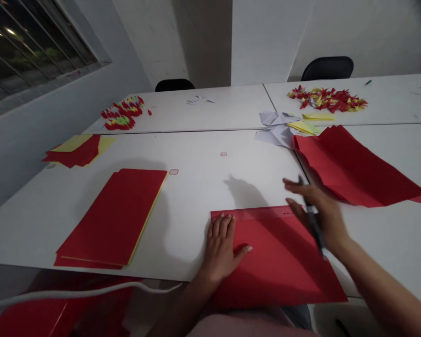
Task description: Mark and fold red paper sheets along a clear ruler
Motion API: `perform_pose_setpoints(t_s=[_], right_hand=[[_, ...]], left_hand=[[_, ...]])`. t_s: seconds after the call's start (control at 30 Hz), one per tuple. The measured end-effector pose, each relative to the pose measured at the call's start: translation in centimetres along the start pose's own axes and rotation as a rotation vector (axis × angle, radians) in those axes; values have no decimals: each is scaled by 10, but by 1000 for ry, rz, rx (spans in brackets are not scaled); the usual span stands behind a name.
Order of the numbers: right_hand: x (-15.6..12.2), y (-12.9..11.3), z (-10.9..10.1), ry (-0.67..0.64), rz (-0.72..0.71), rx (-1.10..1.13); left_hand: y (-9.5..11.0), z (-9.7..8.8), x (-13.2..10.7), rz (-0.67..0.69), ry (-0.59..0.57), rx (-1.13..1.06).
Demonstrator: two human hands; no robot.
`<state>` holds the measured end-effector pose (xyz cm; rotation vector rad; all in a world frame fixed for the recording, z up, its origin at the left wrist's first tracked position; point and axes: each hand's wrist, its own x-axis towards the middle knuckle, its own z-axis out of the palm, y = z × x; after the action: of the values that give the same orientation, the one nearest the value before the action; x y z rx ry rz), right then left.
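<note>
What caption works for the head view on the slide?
Head view: left hand flat on red paper below a clear ruler, right hand holding a pen, at a white table.

1. The left hand (221,250) presses flat on a red sheet (277,264), fingertips at a clear ruler (252,213) along its far edge.
2. The right hand (319,215) grips a pen (314,224) just above the sheet.
3. On the table (196,210), a red stack (112,217) lies left, loose red sheets (351,171) right, and paper cranes (326,99) far.

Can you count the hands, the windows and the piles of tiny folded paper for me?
Hands: 2 (left hand, right hand)
Piles of tiny folded red and yellow paper: 2 (left pile, right pile)
Windows: 1 (window)
Total: 5
</note>
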<state>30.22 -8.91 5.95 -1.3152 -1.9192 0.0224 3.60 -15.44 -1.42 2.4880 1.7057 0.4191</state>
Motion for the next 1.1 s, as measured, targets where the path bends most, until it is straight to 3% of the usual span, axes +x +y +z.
perform_pose_setpoints(t_s=[0.1,0.2,0.4,0.67,1.1], right_hand=[[-26,20,12,-234,-135,89],[-54,43,16,-319,-159,-20],[-74,63,20,-283,-160,-125],[-80,68,33,-291,-118,-114],[-84,69,33,-256,-86,-118]], left_hand=[[0,1,0,7,14,6],[-2,2,0,3,20,-3],[-4,0,3,3,6,-9],[-1,-7,9,-19,6,-48],[8,2,8,-52,56,-59]])
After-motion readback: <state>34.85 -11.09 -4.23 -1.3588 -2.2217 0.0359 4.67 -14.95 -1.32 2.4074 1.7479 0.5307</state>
